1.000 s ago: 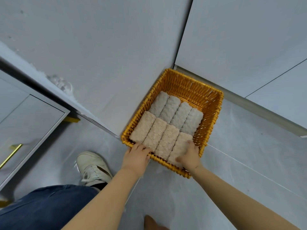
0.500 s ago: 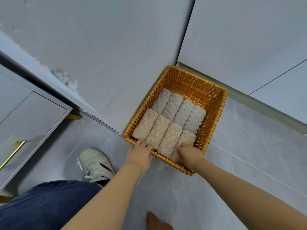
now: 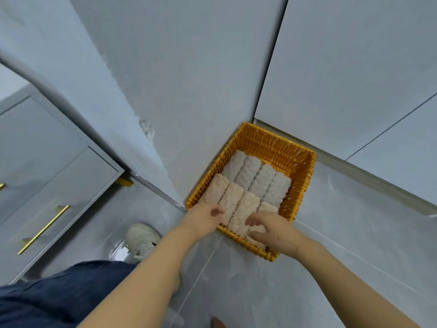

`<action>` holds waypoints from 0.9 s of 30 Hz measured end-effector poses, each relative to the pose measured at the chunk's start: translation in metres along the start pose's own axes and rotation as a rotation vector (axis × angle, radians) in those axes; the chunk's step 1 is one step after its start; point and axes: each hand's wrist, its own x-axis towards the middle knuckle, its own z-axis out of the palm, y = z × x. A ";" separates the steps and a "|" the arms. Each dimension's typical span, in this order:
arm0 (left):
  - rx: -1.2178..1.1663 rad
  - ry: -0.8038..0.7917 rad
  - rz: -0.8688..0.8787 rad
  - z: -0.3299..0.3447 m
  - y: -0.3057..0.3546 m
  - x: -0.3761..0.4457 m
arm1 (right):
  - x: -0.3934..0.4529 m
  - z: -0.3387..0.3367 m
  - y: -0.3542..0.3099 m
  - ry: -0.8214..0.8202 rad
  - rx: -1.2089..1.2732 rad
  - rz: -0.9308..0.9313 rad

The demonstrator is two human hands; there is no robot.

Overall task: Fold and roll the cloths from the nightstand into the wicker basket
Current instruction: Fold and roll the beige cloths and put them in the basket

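We count eight rolled cloths in one wicker basket (image 3: pixel 279 147), which stands on the floor (image 3: pixel 343 233) in the corner where two walls meet. Four pale grey-white rolls (image 3: pixel 256 175) lie side by side in the far row, and four beige rolls (image 3: pixel 233 202) lie side by side in the near row, each row packed so that neighbours touch. The far strip of the basket's bottom, by its far wall, holds no cloth.

Our left hand (image 3: pixel 204 215) reaches over the near left corner of the basket with its fingers curled down onto the ends of the two leftmost beige rolls; motion blur keeps us from saying whether that grip closes round a roll or only presses on it. Our right hand (image 3: pixel 272 230) lies over the near right corner, fingers loosely spread and fairly straight, touching the end of the rightmost beige roll (image 3: pixel 268 207), a fairly wide grip that seems to enclose nothing.

The basket is square, woven of glossy orange-yellow strands with a braided rim. The rolls are stubby cylinders of nubby, fleecy fabric. The floor is smooth grey tile with thin grout lines.

At the left edge stands a grey nightstand (image 3: pixel 47 176) with two brass bar handles (image 3: pixel 43 229). One white shoe (image 3: pixel 142 237) and a dark blue trouser leg (image 3: pixel 59 294) show below it.
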 end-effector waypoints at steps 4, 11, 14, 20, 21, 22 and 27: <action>0.021 0.059 0.050 -0.048 0.013 -0.043 | -0.013 -0.037 -0.047 0.128 0.140 -0.128; -0.113 0.323 0.134 -0.128 0.017 -0.151 | -0.035 -0.082 -0.157 0.279 0.352 -0.370; -0.154 0.434 0.143 -0.162 0.004 -0.197 | -0.041 -0.094 -0.208 0.306 0.321 -0.469; -0.255 0.690 0.152 -0.221 -0.032 -0.273 | -0.035 -0.109 -0.310 0.264 0.256 -0.630; -0.258 0.746 0.151 -0.230 -0.040 -0.284 | -0.033 -0.110 -0.328 0.254 0.247 -0.656; -0.258 0.804 0.146 -0.237 -0.046 -0.294 | -0.030 -0.111 -0.343 0.245 0.230 -0.683; -0.281 0.991 0.105 -0.275 -0.100 -0.330 | -0.010 -0.106 -0.429 0.250 0.153 -0.797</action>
